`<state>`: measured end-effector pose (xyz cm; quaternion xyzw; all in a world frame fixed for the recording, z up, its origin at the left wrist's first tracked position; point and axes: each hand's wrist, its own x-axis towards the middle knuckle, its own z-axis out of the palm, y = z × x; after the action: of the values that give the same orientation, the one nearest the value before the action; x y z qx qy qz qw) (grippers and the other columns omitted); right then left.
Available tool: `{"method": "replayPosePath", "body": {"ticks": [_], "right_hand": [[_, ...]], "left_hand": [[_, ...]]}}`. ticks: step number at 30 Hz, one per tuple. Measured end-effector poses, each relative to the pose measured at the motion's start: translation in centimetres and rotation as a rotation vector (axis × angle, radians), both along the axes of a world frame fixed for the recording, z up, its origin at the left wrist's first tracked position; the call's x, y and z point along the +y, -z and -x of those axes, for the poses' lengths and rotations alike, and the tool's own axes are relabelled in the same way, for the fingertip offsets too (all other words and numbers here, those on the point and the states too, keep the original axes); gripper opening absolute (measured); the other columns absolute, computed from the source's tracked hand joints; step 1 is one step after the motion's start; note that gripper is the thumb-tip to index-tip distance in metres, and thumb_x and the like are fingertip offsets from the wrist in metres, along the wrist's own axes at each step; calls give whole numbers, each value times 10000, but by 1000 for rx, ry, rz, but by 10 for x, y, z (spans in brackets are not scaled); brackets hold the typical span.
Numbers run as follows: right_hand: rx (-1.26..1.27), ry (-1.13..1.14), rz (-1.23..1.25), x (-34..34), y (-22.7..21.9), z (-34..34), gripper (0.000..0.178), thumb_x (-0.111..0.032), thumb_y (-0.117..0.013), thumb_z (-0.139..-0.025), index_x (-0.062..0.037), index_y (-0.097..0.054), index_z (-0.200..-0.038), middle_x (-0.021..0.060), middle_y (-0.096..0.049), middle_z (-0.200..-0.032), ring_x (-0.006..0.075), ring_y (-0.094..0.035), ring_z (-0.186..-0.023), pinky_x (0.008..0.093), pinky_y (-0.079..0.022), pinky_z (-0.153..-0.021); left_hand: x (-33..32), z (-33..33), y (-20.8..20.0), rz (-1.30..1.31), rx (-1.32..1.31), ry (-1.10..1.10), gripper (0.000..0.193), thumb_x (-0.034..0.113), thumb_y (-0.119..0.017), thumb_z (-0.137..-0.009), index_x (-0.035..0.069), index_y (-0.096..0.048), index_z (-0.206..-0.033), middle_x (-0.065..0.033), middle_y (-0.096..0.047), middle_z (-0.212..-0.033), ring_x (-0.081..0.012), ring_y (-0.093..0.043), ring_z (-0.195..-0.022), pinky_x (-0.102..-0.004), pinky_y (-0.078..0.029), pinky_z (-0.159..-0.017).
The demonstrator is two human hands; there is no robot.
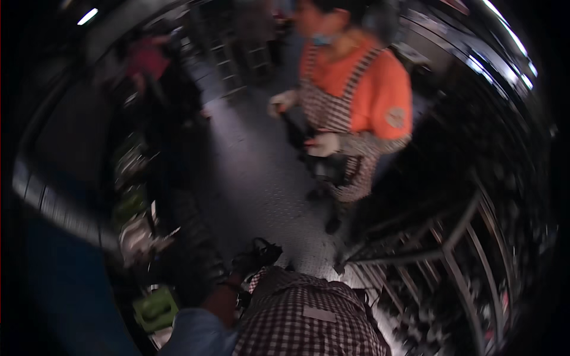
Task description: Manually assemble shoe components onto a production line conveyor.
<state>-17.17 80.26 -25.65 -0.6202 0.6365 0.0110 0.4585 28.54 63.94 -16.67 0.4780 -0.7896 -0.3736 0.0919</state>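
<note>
Dark bundle (pixel 264 252), perhaps a glove or bag, sits at the left hand (pixel 244 263), just ahead of the checked apron (pixel 309 320); the grip is too blurred to tell. Right hand unseen; progress unclear.

The wearer's left hand (pixel 252 259) hangs low in the aisle, just ahead of the wearer's apron (pixel 309 323). Left of the hand, crowded shelves (pixel 139 228) run along the aisle, with a tray (pixel 155 308) below and behind it. Right of the hand stands a metal rack (pixel 442 255). Well ahead of it, on the floor (pixel 255 178), a co-worker (pixel 356 101) stands facing this way.
</note>
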Motion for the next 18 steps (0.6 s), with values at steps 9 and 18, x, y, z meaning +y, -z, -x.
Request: {"method": "replayPosePath", "body": {"ticks": [9, 18], "right_hand": [[-4, -665, 54, -129, -57, -70, 472, -275, -726, -866, -67, -661, -1285, 156, -717, -1221, 282, -697, -1055, 354, -540, -932], [59, -658, 57, -178, -18, -34, 473, -271, -735, -863, -58, -662, -1279, 156, -721, -1212, 278, -698, -1048, 352, -540, -930]], "left_hand": [[101, -137, 82, 165, -11, -660, 224, 101, -661, -902, 47, -695, -1116, -77, -725, -940, -195, -694, -913, -337, -533, -756], [86, -98, -110, -346, 429, -1087, 351, 116, -737, -791, -31, -682, -1104, -108, -727, -904, -204, -702, -839, -338, -547, -764]]}}
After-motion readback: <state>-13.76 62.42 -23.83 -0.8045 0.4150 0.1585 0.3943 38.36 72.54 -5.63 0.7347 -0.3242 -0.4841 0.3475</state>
